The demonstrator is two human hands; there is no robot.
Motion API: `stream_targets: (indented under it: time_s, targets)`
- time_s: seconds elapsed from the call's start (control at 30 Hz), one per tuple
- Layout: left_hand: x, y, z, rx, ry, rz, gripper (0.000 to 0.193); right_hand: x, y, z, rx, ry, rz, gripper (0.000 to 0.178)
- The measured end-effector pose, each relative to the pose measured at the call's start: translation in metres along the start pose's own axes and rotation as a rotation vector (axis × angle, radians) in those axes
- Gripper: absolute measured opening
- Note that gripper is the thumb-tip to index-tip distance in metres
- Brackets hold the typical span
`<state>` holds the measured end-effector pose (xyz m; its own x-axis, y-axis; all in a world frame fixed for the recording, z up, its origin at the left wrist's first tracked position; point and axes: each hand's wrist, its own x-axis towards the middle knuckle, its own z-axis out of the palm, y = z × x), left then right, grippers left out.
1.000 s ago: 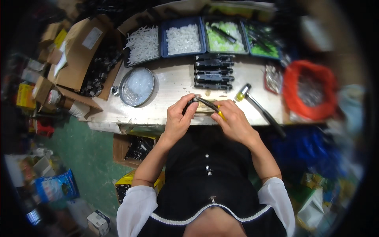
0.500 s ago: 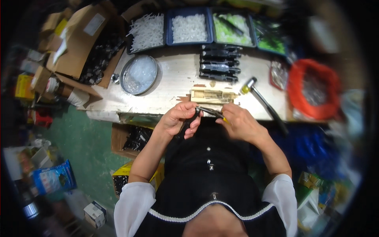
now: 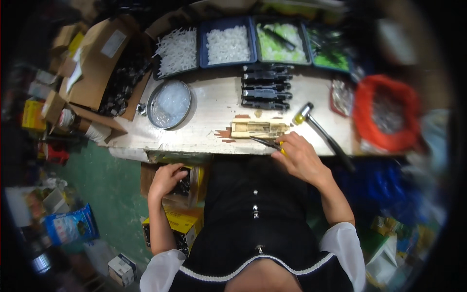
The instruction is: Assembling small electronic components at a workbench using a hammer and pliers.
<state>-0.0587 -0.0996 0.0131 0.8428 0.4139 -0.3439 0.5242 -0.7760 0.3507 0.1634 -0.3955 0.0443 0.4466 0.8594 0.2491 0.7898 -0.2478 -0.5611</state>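
My right hand (image 3: 300,155) is closed round the yellow handles of a pair of pliers (image 3: 263,141), whose dark jaws point left along the table's front edge. Just beyond the jaws lies a pale, slotted block (image 3: 239,129) on the tabletop. My left hand (image 3: 167,180) is over an open cardboard box (image 3: 147,176) below the table on the left. Its fingers are loosely bent, and no object shows in them. Dark parts (image 3: 183,184) are visible inside that box beside the fingertips.
A hammer (image 3: 321,131) lies right of the block. Several black assemblies (image 3: 265,92) are lined up behind it. A round metal tray (image 3: 188,104) stands left, bins (image 3: 202,46) at the back, a red bag (image 3: 362,114) at right. A yellow box (image 3: 181,217) sits below.
My left hand has moved down and left from the pliers to the box, and the black piece it held is out of sight. My right hand still grips the pliers.
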Motion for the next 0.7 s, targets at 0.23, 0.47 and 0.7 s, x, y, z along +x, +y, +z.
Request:
stream_targets:
  time_s: [0.23, 0.47, 0.7]
  targets:
    - [0.127, 0.152, -0.027, -0.359, 0.5, 0.669, 0.022, 0.003, -0.007, 0.003, 0.015, 0.059, -0.02, 0.023]
    - [0.198, 0.239, 0.0, 0.139, 0.601, 0.73, 0.029, -0.01, 0.001, -0.006, -0.031, 0.125, 0.042, 0.022]
    - [0.192, 0.194, -0.025, -0.781, 0.463, 0.609, 0.013, -0.01, 0.005, -0.015, 0.037, 0.072, 0.133, 0.019]
